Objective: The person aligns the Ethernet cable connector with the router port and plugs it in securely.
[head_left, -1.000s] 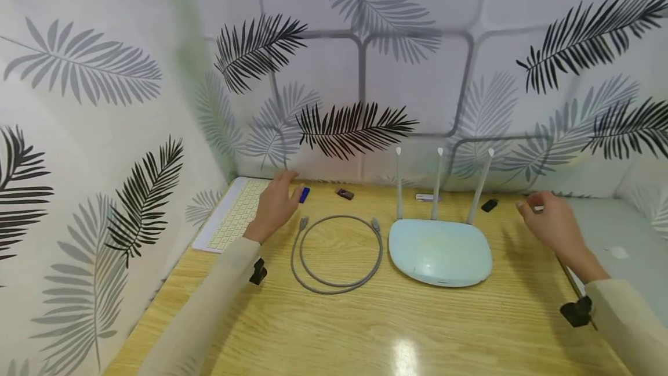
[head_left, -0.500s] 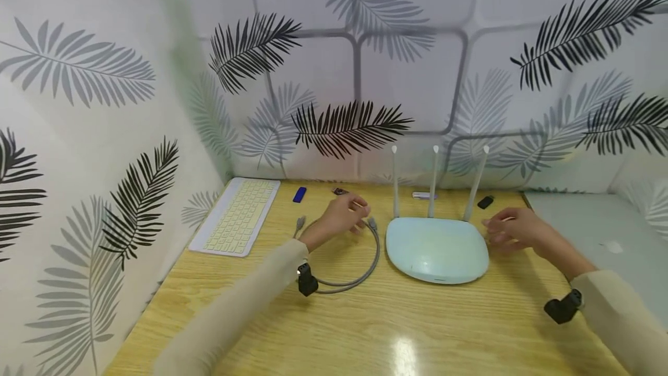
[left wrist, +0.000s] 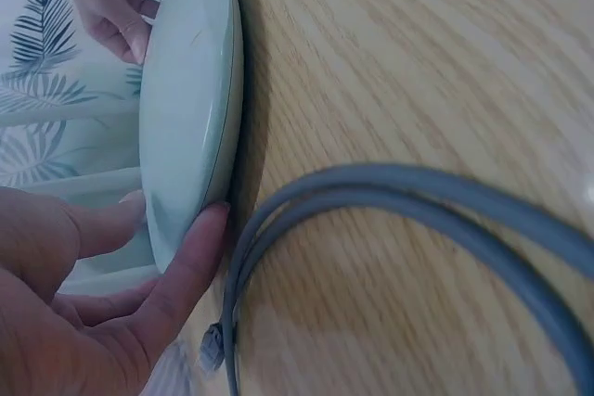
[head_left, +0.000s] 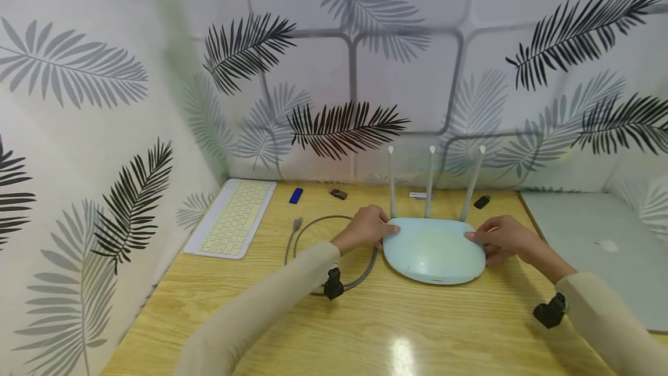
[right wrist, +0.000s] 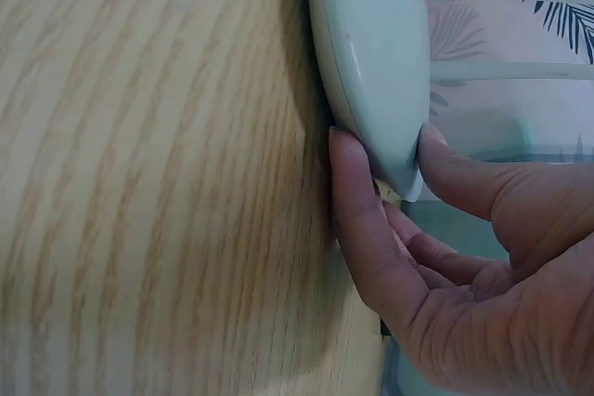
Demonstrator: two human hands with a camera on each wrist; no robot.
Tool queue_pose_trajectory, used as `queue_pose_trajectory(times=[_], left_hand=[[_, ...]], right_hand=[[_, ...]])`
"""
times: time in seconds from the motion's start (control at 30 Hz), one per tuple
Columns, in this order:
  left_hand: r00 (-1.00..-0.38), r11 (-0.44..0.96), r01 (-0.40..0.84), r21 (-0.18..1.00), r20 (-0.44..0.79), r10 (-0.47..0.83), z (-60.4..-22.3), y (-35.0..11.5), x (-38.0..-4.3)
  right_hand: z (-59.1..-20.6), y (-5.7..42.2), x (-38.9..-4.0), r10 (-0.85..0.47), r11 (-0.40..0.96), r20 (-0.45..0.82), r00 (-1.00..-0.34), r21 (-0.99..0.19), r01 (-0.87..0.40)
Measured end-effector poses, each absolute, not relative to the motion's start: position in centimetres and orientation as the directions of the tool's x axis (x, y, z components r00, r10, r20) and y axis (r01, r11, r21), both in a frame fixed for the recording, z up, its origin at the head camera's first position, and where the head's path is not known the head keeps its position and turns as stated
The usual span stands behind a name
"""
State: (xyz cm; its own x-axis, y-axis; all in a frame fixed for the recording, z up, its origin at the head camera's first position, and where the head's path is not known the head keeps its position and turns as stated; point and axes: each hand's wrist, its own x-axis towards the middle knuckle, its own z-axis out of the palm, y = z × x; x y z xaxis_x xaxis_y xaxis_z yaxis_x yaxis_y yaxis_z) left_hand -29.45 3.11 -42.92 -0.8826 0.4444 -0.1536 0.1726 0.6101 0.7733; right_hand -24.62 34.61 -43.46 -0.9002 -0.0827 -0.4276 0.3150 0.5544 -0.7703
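Observation:
A pale blue-green Wi-Fi router [head_left: 434, 251] with three upright white antennas stands on the wooden table. My left hand [head_left: 366, 227] grips its left end, thumb on top and fingers at the lower edge, as the left wrist view shows on the router [left wrist: 190, 99]. At the opposite end my right hand [head_left: 502, 238] pinches the edge; in the right wrist view the thumb lies on top of the router [right wrist: 371, 53] and the index finger under its rim. Beneath and beside my left forearm lies a coiled grey cable [head_left: 289, 248], partly hidden by it.
Far left lies a white keyboard [head_left: 231, 219]. Along the back sit a blue USB stick [head_left: 296, 195], a brown one [head_left: 338, 194], a white one [head_left: 419, 195] and a black one [head_left: 482, 202]. A closed silver laptop [head_left: 600, 248] occupies the right side.
My left hand has come right from beside the keyboard, and my right hand has come left from the laptop's edge. Both now hold the router's ends.

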Motion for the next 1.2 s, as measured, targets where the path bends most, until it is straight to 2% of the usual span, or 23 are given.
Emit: queue_pose_trajectory(times=[0.23, 0.4, 0.53, 0.63, 0.8, 0.9, 1.03, 1.2], left_hand=[[-0.862, 0.606, 0.213, 0.767, -0.145, 0.486, -43.4, 4.1, -28.9], [-0.859, 0.512, 0.177, 0.841, -0.122, 0.497, -44.3, 4.4, -27.5], [-0.873, 0.388, 0.029, 0.921, -0.166, 0.458, -44.9, 4.5, -25.4], [-0.868, 0.26, -0.159, 0.953, -0.26, 0.423, -45.0, 5.0, -23.5], [-0.833, 0.044, -0.422, 0.906, -0.406, 0.376, -45.0, 6.2, -20.0], [-0.817, -0.016, -0.491, 0.871, -0.455, 0.354, -45.1, 6.9, -18.3], [-0.817, -0.085, -0.526, 0.846, -0.475, 0.326, -45.6, 7.8, -16.8], [-0.827, -0.177, -0.533, 0.828, -0.464, 0.317, -46.3, 8.8, -15.7]], right_hand=[[-43.2, 35.2, -25.1, -0.066, 0.612, -0.409, -0.91, -0.737, 0.287], [-43.1, 35.6, -25.9, -0.055, 0.652, -0.399, -0.915, -0.708, 0.27], [-42.9, 35.6, -26.5, -0.042, 0.71, -0.354, -0.934, -0.669, 0.221], [-42.8, 35.4, -26.8, -0.029, 0.735, -0.333, -0.942, -0.646, 0.206], [-42.5, 34.7, -27.4, -0.05, 0.779, -0.278, -0.959, -0.612, 0.137], [-42.4, 33.7, -28.0, -0.091, 0.806, -0.225, -0.97, -0.588, 0.061], [-42.3, 32.7, -28.6, -0.136, 0.823, -0.179, -0.974, -0.568, -0.01], [-42.2, 32.0, -29.2, -0.135, 0.826, -0.197, -0.971, -0.563, -0.001]])
